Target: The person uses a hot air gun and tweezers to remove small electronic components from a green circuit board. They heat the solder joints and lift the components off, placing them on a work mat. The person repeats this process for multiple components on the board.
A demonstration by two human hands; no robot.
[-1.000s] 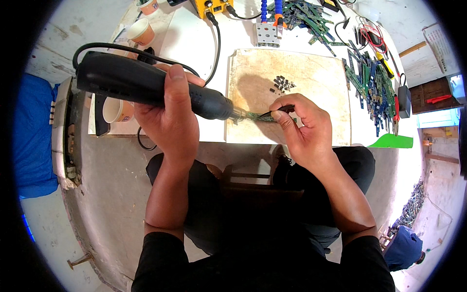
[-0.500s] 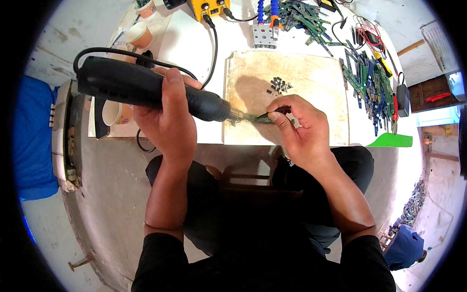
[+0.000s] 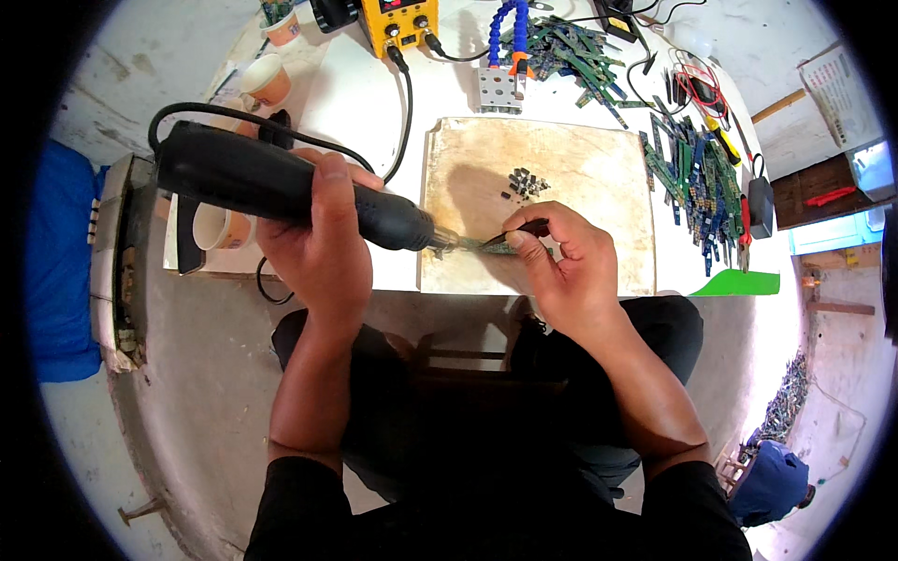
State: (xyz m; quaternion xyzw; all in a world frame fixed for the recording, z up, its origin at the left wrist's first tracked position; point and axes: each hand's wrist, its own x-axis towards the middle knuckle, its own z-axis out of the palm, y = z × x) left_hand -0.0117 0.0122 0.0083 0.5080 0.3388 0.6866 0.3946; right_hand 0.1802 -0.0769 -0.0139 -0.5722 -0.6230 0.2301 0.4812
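My left hand [image 3: 323, 243] is wrapped around a black hot air gun [image 3: 234, 173]. Its metal nozzle points right, close over a thin green circuit board strip [image 3: 510, 250] lying on a tan work board [image 3: 599, 178]. Dark tweezers [image 3: 531, 227] are pinched between the thumb and fingers of my right hand [image 3: 580, 271], their tips reaching left to the strip near the nozzle. My right fingers partly cover the strip, so I cannot tell whether the tweezers grip a part. Just beyond lies a small heap of black chips [image 3: 527, 182].
Circuit board strips are heaped at the right [image 3: 697, 182] and far back [image 3: 571, 51]. Behind the board stand a drilled metal block [image 3: 500, 91] and a yellow station [image 3: 398, 21]. Paper cups [image 3: 267, 79] line the left. Red-handled pliers [image 3: 745, 224] lie right. A person [image 3: 772, 481] sits lower right.
The whole view has shifted slightly, so the table sits lower and a little further left. Both hands keep their grips, with the nozzle and tweezers still at the strip.
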